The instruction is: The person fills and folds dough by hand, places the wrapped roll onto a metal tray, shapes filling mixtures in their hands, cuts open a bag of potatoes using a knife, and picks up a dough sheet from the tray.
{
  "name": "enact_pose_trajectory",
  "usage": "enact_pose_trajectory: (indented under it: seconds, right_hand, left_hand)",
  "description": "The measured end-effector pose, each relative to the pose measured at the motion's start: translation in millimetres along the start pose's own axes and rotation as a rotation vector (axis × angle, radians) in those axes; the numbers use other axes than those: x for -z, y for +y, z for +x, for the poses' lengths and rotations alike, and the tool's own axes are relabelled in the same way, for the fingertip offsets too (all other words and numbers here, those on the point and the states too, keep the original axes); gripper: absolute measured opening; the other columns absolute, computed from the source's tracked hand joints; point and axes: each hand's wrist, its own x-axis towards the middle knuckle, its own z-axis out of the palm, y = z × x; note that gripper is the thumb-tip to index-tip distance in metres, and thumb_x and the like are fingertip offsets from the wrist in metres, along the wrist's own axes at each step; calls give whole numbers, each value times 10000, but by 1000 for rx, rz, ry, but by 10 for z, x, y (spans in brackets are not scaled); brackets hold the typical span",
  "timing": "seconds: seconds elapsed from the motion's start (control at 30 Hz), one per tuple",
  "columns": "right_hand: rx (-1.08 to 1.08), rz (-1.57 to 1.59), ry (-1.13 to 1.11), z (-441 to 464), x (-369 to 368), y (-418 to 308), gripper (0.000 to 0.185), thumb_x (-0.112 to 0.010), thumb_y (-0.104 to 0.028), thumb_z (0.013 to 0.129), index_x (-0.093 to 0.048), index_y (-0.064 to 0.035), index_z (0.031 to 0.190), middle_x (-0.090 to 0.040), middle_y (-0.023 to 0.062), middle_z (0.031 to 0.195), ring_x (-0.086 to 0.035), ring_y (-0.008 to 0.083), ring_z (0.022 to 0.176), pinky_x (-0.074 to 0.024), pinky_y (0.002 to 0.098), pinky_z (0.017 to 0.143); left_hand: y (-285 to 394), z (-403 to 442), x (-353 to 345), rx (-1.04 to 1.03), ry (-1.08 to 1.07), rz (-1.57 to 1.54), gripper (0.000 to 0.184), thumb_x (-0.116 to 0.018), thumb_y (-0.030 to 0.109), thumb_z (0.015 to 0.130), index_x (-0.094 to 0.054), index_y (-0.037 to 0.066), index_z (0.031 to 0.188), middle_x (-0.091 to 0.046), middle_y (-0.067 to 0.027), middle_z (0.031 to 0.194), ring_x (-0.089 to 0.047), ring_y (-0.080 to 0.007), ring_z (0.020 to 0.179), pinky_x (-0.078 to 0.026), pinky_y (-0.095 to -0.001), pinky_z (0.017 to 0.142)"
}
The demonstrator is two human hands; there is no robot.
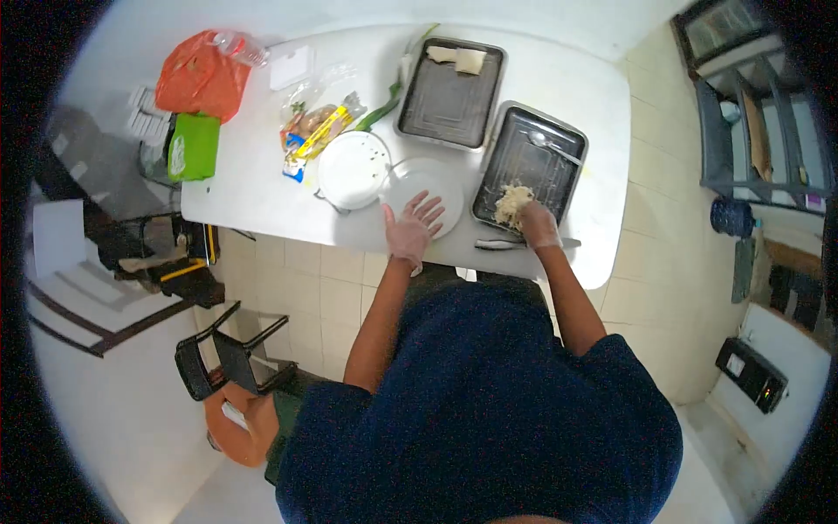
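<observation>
1. Right hand (539,225), in a thin see-through glove, reaches down with its fingers at a pale, crumbly clump of food (512,204); the fingertips are partly hidden, so I cannot tell whether they pinch the clump or only press against it.
2. Left hand (414,229), gloved likewise, is spread wide with the palm turned up and holds nothing; it is over the near edge of a round, translucent whitish plate (447,185).
3. The clump lies in the near left corner of a dark rectangular metal baking tray (511,144); a silver metal spoon (541,140) rests in the far part of the same tray.
4. Just beside the tray's near edge lies a long, narrow utensil (499,244), partly behind the right hand; its exact kind is too small to tell.
5. Left of the translucent plate stands a round white dish (345,175) with small dark flecks; beyond it are long green vegetable stalks (377,114) and a yellow-printed plastic packet (325,133).
6. Farther off, a second dark rectangular metal tray (445,105) bears pale flat pieces (470,62) at its far end; an orange-red plastic bag (199,79) and a bright green packet (194,147) are at the left end of the white table (288,205).
</observation>
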Motion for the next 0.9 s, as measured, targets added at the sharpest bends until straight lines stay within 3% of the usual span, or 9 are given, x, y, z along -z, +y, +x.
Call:
enact_pose_trajectory:
  seconds: [0.13,0.27,0.37,0.47,0.57,0.67,0.7,0.83,0.9]
  right_hand:
    - [50,109,190,19,104,-32,131,-666,-152,849,-708,-66,938,-689,145,960,-661,356,957,-527,460,848]
    - [-4,237,185,27,268,-59,205,-688,-125,832,-736,-44,1015,-709,168,1059,-669,366,983,-533,418,893]
    - [-95,347,254,44,276,-56,232,-706,-137,852,-732,-16,1049,-719,159,1096,-695,321,962,-542,384,874]
    - [-343,613,264,43,353,-209,276,-717,-173,899,-723,-33,1137,-733,114,1116,-707,247,905,-550,362,835]
    - [-593,1240,194,29,430,-322,360,-674,-301,966,-691,-60,1232,-718,69,1155,-675,180,959,-533,346,856]
    - [-606,1611,223,-21,821,-685,436,-617,-378,998,-644,-61,1297,-695,68,1142,-647,194,1048,-519,359,894]
    - [-496,1692,182,-37,912,-746,568,-554,-494,1006,-550,-84,1399,-643,89,1245,-602,199,1143,-486,390,950]
    - [-305,1904,52,20,1179,-888,828,-417,-736,943,-450,-102,1475,-513,134,1426,-483,278,1307,-415,476,1047]
    - [-251,2001,69,13,1418,-1029,863,-416,-762,922,-446,-103,1477,-489,148,1451,-460,300,1331,-404,496,1067]
  left_hand:
    - [116,28,-45,-19,3,50,977,-131,829,908,-433,98,1481,-478,-205,1482,-440,-363,1348,-284,-518,1116]
    - [212,60,-40,-34,-8,138,914,-152,796,928,-435,129,1486,-489,-191,1472,-429,-348,1352,-269,-528,1106]
    - [303,110,24,-53,-53,161,887,-170,790,929,-421,158,1498,-466,-184,1492,-411,-353,1364,-226,-562,1117]
    - [436,143,56,-27,-101,83,895,-219,812,909,-397,177,1513,-424,-185,1522,-396,-377,1375,-215,-602,1125]
    - [554,122,9,6,-270,-81,960,-289,855,866,-331,185,1553,-350,-194,1570,-363,-399,1405,-239,-633,1121]
    - [615,118,-113,42,-448,-175,1032,-335,896,817,-272,207,1584,-279,-200,1608,-279,-416,1457,-225,-676,1119]
    - [641,127,-189,55,-504,-190,1052,-346,908,801,-257,218,1591,-258,-201,1618,-243,-421,1477,-213,-694,1119]
    - [665,152,-530,75,-579,-163,1123,-359,957,739,-232,246,1599,-186,-195,1645,-174,-421,1501,-129,-716,1124]
    - [637,183,-683,91,-570,-124,1153,-358,976,714,-228,251,1601,-156,-185,1656,-161,-422,1504,-87,-722,1125]
